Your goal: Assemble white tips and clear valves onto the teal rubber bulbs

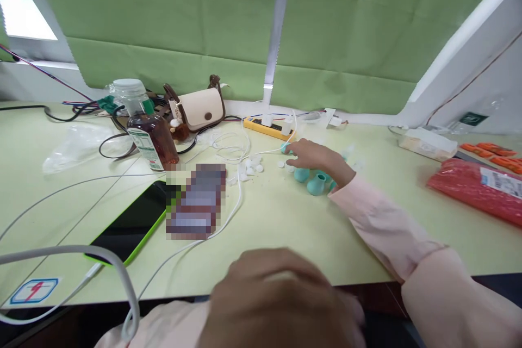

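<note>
My right hand (316, 155) reaches across the table with its fingertips at a small teal piece (286, 148); finger and thumb appear to close on it. Under and beside this hand are more teal pieces of the same colour, a bulb-shaped one with an open neck (316, 185) and a rounded one (302, 175). Small white disc-like bits (250, 166) lie scattered to the left of the fingers. Close to the camera, my left hand (277, 299) is raised at the table's front edge, smeared by motion. Its fingers look bent, and whatever they might hold is hidden.
Left on the table are a green-cased phone (130, 223), a blurred-out phone (197, 204), a brown bottle (153, 138) and a cream handbag (203, 110). White cables run towards a yellow power strip (261, 126). At right lie a red package (475, 187) and a tissue pack (428, 143).
</note>
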